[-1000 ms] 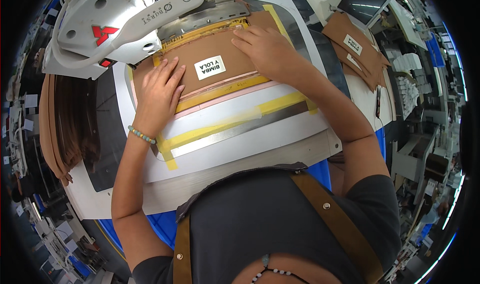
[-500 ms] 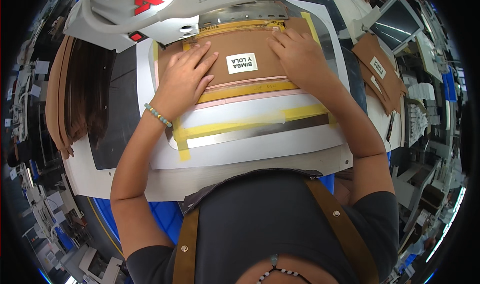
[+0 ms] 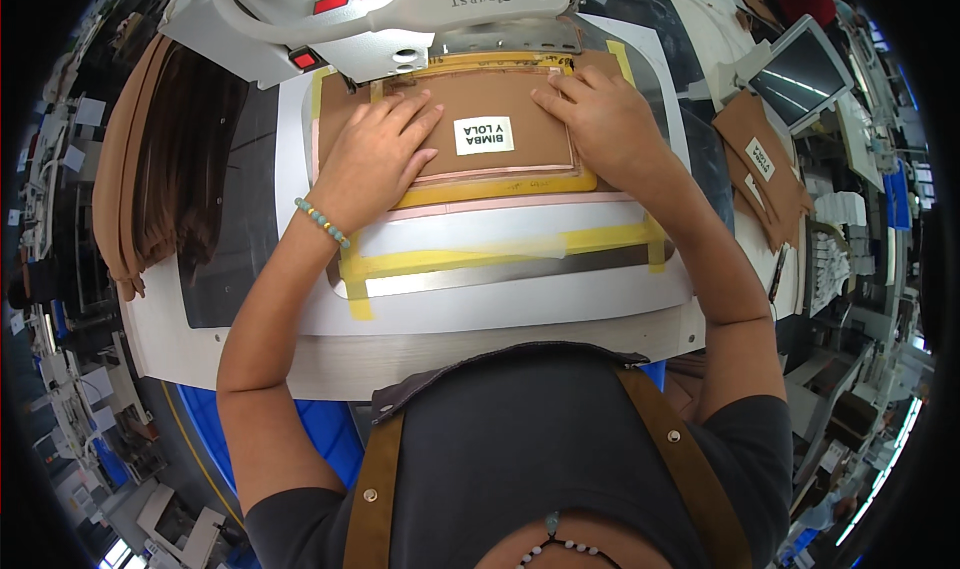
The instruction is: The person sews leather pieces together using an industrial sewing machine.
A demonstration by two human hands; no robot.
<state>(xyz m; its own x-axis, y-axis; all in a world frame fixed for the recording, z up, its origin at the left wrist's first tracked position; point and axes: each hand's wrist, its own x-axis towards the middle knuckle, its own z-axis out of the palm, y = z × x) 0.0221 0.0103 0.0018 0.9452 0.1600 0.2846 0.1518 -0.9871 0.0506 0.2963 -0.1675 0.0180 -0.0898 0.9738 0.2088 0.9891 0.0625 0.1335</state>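
A brown leather-like panel (image 3: 490, 99) with a white printed label (image 3: 483, 136) lies flat on a yellow-edged template (image 3: 500, 186). My left hand (image 3: 378, 144) rests on the panel's left side, its fingers stretched out over the surface and thumb held apart. On the right side, my right hand (image 3: 600, 119) lies over the template's edge, with slightly bent fingertips touching near the far right corner. The thumb of that hand is hidden. Neither hand grips anything I can see.
Just beyond the panel stands a white machine (image 3: 300, 29) with a grey cable arm (image 3: 470, 4) above it. Brown pieces (image 3: 150, 169) are stacked at left. Labelled brown pieces (image 3: 765, 169) and a screen (image 3: 795, 74) are at right. Yellow tape (image 3: 460, 257) crosses the white sheet (image 3: 500, 304).
My view has shifted a little. The right hand has slid slightly outward, so the template's near right corner now shows. My left hand stays on the panel's left side.
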